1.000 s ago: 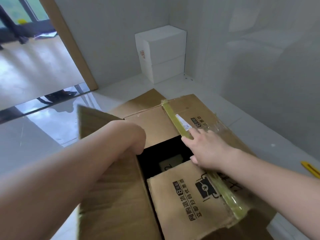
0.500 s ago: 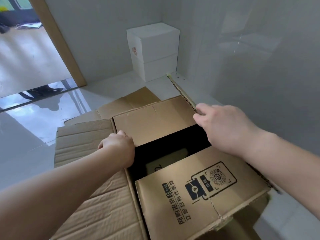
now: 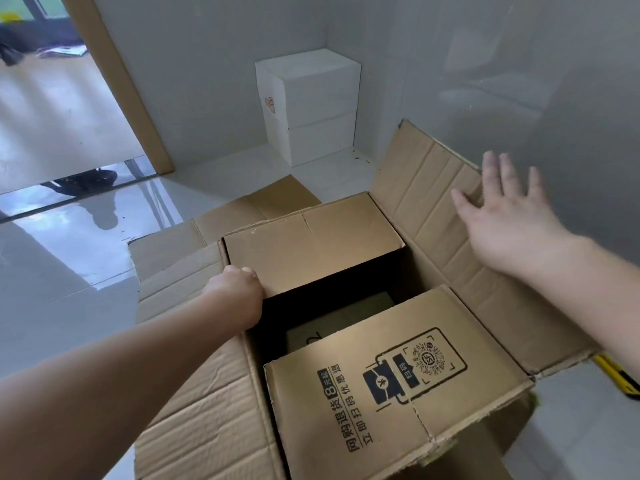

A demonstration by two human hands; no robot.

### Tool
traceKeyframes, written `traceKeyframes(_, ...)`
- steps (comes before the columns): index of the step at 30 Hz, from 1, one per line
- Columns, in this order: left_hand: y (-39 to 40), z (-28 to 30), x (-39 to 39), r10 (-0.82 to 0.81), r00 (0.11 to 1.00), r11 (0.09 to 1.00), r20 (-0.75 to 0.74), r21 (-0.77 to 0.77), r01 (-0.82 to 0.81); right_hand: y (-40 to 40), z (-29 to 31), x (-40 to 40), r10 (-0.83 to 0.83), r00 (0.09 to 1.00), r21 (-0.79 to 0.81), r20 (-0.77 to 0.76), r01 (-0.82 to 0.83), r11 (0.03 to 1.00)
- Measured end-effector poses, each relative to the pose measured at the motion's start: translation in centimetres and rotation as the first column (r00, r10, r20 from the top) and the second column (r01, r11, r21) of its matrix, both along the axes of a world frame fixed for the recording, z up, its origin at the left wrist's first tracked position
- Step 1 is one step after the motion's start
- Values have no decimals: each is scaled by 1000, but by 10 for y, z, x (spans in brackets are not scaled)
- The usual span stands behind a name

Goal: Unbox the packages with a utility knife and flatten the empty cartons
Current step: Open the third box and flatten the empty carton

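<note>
Carton: a big brown cardboard carton [image 3: 346, 393] stands on the pale glossy floor [image 3: 69, 271] in the corner of the room, its top open to a dark inside.
Left flap: the long left flap [image 3: 194, 393] is folded right out and lies sloping down toward the floor.
Right flap: the long right flap [image 3: 446, 220] is thrown back toward the grey wall [image 3: 519, 81], its creased inner face up.
Far flap: the short far flap [image 3: 311, 244] lies roughly level over the far part of the opening.
Near flap: the short near flap [image 3: 391, 393] covers the near part of the opening; it carries black print with a QR code and a parcel logo.
Inside: between the two short flaps a dark gap shows something flat and brownish [image 3: 332, 327] lower down; I cannot tell what it is.
Left hand: the left hand [image 3: 239, 289] has its fingers curled over the left near corner of the far flap, gripping its edge.
Right hand: the right hand [image 3: 505, 216] is spread, fingers straight and apart, over the right flap; whether the palm touches the card I cannot tell.
Knife: a yellow and black utility knife [image 3: 620, 377] lies on the floor just beyond the carton's right flap, partly hidden by the right forearm.
Behind: flat cardboard [image 3: 249, 209] lies on the floor beyond the carton, and two white boxes [image 3: 311, 105] are stacked in the corner.
Doorway: a wooden door frame [image 3: 117, 81] stands to the left.
</note>
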State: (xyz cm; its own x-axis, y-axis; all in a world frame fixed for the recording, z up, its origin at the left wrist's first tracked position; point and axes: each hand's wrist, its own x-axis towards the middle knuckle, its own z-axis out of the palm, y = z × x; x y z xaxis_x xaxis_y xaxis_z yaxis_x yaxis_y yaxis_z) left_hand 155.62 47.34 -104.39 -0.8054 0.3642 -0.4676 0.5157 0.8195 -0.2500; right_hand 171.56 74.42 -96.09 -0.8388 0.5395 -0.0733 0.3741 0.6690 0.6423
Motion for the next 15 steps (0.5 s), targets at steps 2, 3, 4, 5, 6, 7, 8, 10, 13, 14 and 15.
traceKeyframes(2, 1, 1, 0, -6, 1000, 1000, -29, 23, 6, -2, -27, 0, -12, 1000, 4, -5, 12, 1000)
traceKeyframes(3, 1, 2, 0, -22, 998, 999, -52, 26, 23, -3, -42, 0, 0, 1000, -23, 4, 0, 1000)
traceKeyframes(4, 1, 2, -2, -39, 996, 999, -75, 28, 41, -2, -55, 1, 13, 1000, -65, 14, -12, 998)
traceKeyframes(5, 1, 2, -3, -60, 994, 998, -87, 24, 62, 0, -65, 1, 13, 1000, -122, 18, -11, 992)
traceKeyframes(6, 0, 2, -4, -71, 993, 997, -93, 22, 74, 2, -74, 1, -13, 1000, -203, 12, 15, 979)
traceKeyframes(7, 0, 0, -5, -79, 992, 997, -96, 21, 81, 4, -82, 0, -66, 998, -309, 1, 63, 949)
traceKeyframes(8, -1, -1, -6, -75, 992, 997, -98, 29, 78, 5, -88, 0, -137, 991, -433, -5, 122, 893)
traceKeyframes(10, -2, -2, -6, -70, 992, 996, -101, 45, 75, 5, -97, 0, -274, 962, -651, -2, 206, 730)
traceKeyframes(13, 0, -4, -5, -96, 989, 994, -112, 37, 101, 5, -106, -1, -345, 938, -756, -37, 200, 623)
traceKeyframes(14, 0, -5, -5, -100, 988, 994, -118, 38, 105, 6, -108, -2, -340, 939, -746, -57, 186, 640)
traceKeyframes(15, 1, -6, -5, -98, 987, 994, -125, 43, 104, 7, -110, -2, -331, 941, -728, -78, 173, 664)
